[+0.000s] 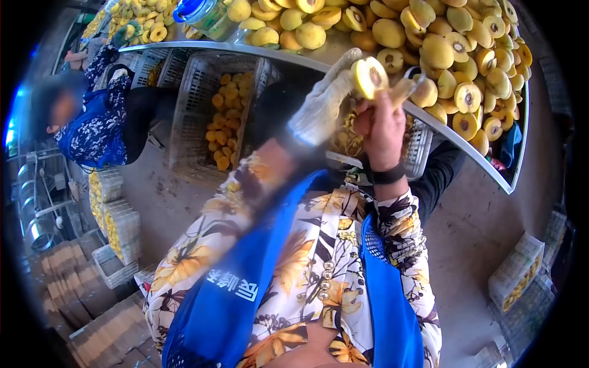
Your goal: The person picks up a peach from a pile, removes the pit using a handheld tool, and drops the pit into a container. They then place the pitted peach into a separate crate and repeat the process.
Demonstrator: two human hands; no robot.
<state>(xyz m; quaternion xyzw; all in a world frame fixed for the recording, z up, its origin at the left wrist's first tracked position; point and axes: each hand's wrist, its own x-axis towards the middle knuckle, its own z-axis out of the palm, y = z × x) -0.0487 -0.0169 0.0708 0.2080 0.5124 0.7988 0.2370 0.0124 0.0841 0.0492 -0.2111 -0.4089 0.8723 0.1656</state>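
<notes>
In a white knit glove, my left hand [325, 101] is closed on a halved yellow peach [370, 76], its cut face and centre turned toward me. My bare right hand [386, 132], with a dark band at the wrist, grips a pitting tool [403, 91] with a light handle and a small curved metal tip. The fingertips of this hand reach the lower edge of the peach half. Both hands are above the near edge of a metal-rimmed table [288, 56] heaped with halved peaches [437, 52].
Below the table edge, a crate [184, 116] contains orange peach halves [228, 122]. A lidded plastic jug [211, 21] stands on the table. At left, a person in blue [92, 132] sits near stacked crates [119, 224]. Another fruit crate [518, 273] lies at right.
</notes>
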